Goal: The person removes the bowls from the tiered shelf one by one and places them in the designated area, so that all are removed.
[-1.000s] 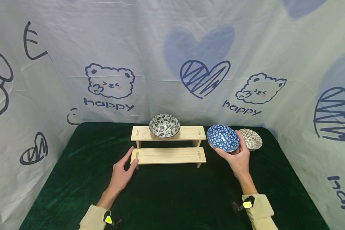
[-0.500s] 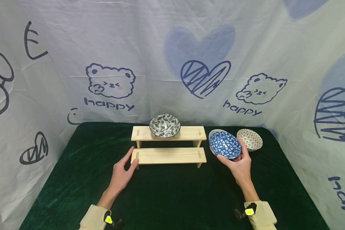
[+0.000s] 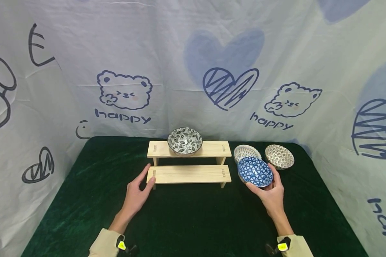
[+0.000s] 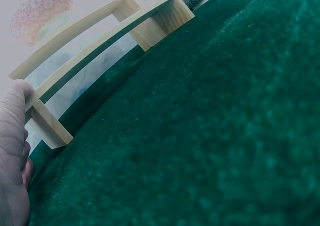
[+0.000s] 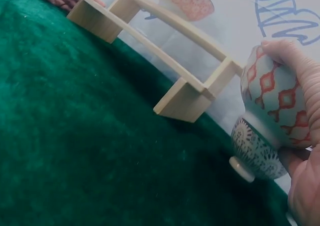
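Wooden stand [image 3: 188, 174]: two tiers, approx. ctr of the head view, upper tier behind the lower; we use it as clock hub.
L hand [image 3: 135, 192]: 8 o'clock from the stand; fingers extended & spread, thumb + index touching the lower tier's LH end, not wrapped round it.
R hand [image 3: 270, 194]: approx. 4 o'clock from the stand; grips the blue bowl [image 3: 255, 172] betw. thumb and fingers.
Blue bowl: 3 o'clock from the stand, near its RH end, in the R hand; tilted, so we see the blue/wht triangle pattern inside. Outside has a red pattern, per R wrist view.
Floral bowl [image 3: 184, 141]: 12 o'clock, upright on the upper tier, dk leaf pattern.
Lattice bowl [image 3: 280, 156]: approx. 2 o'clock from the blue bowl, brownish pattern, near the fingers.
White bowl [image 3: 247, 151]: 11 o'clock from the blue bowl, partly hidden behind it; we can't tell if they touch.
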Demonstrator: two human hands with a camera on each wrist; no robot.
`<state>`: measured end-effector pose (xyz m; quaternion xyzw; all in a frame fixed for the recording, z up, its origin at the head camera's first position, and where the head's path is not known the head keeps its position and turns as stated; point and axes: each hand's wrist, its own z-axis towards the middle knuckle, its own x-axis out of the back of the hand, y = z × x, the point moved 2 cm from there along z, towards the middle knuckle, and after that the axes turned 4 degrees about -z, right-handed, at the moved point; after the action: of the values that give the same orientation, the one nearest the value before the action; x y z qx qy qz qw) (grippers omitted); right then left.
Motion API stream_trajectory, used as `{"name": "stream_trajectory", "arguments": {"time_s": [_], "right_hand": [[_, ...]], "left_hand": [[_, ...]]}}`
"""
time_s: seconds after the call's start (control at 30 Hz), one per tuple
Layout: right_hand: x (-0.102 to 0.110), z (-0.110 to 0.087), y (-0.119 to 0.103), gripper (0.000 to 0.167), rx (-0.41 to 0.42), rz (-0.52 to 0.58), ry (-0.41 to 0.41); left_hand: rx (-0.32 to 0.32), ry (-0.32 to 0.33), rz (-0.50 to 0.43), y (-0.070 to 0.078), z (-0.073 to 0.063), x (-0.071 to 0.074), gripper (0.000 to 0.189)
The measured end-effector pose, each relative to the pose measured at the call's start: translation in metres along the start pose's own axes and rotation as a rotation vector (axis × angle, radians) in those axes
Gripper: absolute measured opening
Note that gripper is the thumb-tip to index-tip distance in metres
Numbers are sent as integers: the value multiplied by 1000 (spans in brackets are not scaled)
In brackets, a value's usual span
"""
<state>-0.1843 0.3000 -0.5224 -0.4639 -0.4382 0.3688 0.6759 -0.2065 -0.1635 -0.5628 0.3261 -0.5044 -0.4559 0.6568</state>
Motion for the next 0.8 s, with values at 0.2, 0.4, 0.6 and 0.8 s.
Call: {"name": "stream_trajectory", "arguments": {"time_s": [0.2, 0.4, 0.6, 0.8], "right_hand": [[4, -7, 6, 100, -21, -15, -3], [7, -15, 15, 101, -46, -41, -13], [7, -16, 22, 102, -72, -79, -18], [7, -17, 24, 105, -97, -102, -30]], "left_hand": [[1, -4, -1, 0, 0, 0, 60], [3, -7, -1, 1, 0, 1, 61], [1, -3, 0, -2, 1, 1, 61], [-1, 0, 1, 0, 1, 0, 60]]}}
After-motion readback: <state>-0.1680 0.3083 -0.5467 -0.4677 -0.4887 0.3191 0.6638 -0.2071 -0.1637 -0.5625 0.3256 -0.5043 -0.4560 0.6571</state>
